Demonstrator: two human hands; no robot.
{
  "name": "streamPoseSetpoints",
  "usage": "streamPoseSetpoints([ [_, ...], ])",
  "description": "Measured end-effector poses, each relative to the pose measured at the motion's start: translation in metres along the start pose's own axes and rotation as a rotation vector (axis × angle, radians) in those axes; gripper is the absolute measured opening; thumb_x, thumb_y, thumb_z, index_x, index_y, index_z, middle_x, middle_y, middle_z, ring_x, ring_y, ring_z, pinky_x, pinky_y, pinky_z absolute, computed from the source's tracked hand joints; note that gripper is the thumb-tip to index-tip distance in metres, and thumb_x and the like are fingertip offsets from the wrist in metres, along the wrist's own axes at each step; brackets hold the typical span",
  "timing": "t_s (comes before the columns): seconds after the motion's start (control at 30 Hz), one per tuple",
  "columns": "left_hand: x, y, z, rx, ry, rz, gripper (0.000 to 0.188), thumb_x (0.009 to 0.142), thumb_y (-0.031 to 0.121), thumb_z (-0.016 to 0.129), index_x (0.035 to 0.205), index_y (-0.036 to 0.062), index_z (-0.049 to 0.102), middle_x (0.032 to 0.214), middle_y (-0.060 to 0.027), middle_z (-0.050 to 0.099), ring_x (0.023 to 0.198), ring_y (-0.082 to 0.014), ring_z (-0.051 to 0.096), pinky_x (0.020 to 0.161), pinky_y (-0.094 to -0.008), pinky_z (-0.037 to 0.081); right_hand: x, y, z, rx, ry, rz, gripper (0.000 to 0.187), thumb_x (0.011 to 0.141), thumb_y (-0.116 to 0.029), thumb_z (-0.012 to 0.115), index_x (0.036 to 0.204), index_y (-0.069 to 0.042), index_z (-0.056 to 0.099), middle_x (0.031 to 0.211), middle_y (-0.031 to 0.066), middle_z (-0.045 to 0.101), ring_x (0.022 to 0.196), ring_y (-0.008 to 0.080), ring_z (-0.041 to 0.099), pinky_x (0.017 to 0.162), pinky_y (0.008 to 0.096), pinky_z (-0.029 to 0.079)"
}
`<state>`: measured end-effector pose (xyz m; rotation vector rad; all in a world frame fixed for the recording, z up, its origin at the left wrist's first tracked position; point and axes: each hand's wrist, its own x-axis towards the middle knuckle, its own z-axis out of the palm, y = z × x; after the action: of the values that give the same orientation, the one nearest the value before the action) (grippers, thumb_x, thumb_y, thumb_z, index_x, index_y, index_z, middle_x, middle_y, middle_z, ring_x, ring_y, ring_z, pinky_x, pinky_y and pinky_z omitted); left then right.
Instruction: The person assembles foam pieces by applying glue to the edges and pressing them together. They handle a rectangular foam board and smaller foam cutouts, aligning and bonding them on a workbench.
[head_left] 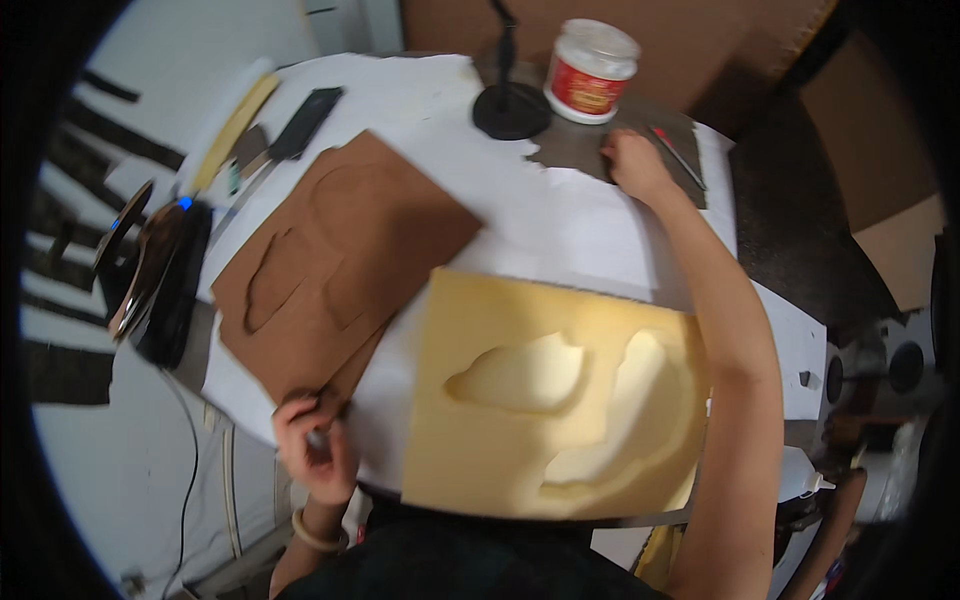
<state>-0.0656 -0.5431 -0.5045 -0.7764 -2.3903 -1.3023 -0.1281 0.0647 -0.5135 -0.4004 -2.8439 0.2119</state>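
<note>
My left hand (316, 450) is curled at the near corner of a brown sheet (400, 200) with curved shapes cut into it; what its fingers hold is blurred. A second brown sheet (362, 368) shows beneath. My right hand (638, 165) reaches to the far side of the table, its fingers closed; anything inside them is hidden. Close to it lie a thin tool with a red end (678, 157) and a white jar with a red label (592, 75). Between my arms rests a thick pale-yellow foam slab (470, 470) with two irregular hollows.
White paper (590, 235) covers much of the table. A black stand with a round base (510, 112) rises at the back. At the left are a dark oblong thing (307, 122), a yellow strip (230, 130) and a shiny device (150, 260) with a cable. A white nozzle bottle (798, 475) is lower right.
</note>
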Motion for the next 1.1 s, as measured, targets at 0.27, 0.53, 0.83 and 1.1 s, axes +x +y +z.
streamPoseSetpoints([
  [0.27, 0.001, 0.000, 0.001, -0.062, 0.097, 0.128, 0.014, 0.087, -0.009, 0.068, 0.099, -0.0031, 0.068, 0.120, -0.0183, 0.060, 0.100, -0.0251, 0.063, 0.084, -0.0306, 0.053, -0.082, -0.055, -0.103, 0.266, 0.281, 0.169, 0.006, 0.094, 0.004, 0.064, 0.100, 0.002, 0.064, 0.087, 0.0207, 0.074, 0.085, 0.0388, 0.074, 0.077, 0.0477, 0.057],
  [0.53, -0.011, 0.007, 0.004, -0.167, 0.068, -0.029, 0.013, 0.089, -0.007, 0.068, 0.101, -0.0022, 0.068, 0.121, -0.0169, 0.061, 0.101, -0.0255, 0.063, 0.086, -0.0317, 0.053, -0.047, -0.034, -0.051, 0.290, 0.189, 0.313, 0.015, 0.090, -0.009, 0.075, 0.103, -0.008, 0.084, 0.097, 0.0157, 0.081, 0.093, 0.0318, 0.079, 0.087, 0.0418, 0.061],
  [0.83, -0.014, 0.007, 0.008, -0.104, 0.108, 0.019, 0.010, 0.086, -0.005, 0.069, 0.095, -0.0022, 0.069, 0.113, -0.0174, 0.064, 0.103, -0.0321, 0.064, 0.092, -0.0375, 0.051, -0.001, -0.024, 0.007, 0.076, 0.216, 0.171, 0.021, 0.091, -0.006, 0.075, 0.109, -0.009, 0.084, 0.109, 0.0153, 0.077, 0.106, 0.0366, 0.073, 0.095, 0.0463, 0.058],
  [1.1, -0.011, 0.010, 0.007, -0.110, 0.063, -0.007, 0.011, 0.089, -0.006, 0.069, 0.099, -0.0027, 0.067, 0.113, -0.0168, 0.063, 0.107, -0.0325, 0.063, 0.096, -0.0388, 0.050, 0.000, -0.028, 0.003, 0.112, 0.235, 0.147, 0.010, 0.091, -0.003, 0.074, 0.096, -0.004, 0.082, 0.107, 0.0141, 0.075, 0.103, 0.0357, 0.073, 0.092, 0.0470, 0.058],
])
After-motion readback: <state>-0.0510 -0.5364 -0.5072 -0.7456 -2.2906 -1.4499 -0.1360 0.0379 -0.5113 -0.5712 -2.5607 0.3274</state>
